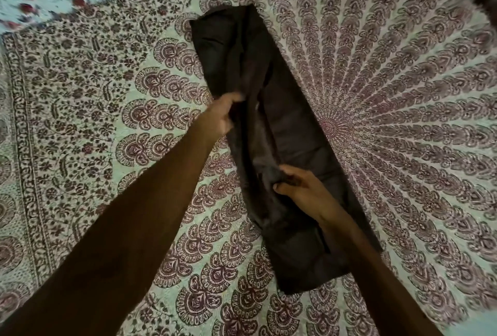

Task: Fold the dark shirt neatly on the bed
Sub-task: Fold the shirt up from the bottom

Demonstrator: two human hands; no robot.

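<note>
One dark shirt [282, 126], a long folded strip on mandala-print bedspread [403, 93], its raised fold pinched by left hand [217, 118] and right hand [301, 188], both grips holding cloth.

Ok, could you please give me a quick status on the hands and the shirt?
Left hand gripping shirt edge, right hand pinching a fold lower down. Shirt in long strip on bedspread. Nothing blocking it.

home bedroom | bed with mandala-print bedspread [403, 93]

Both hands' fingers [236, 97] curled, arms outstretched
</note>
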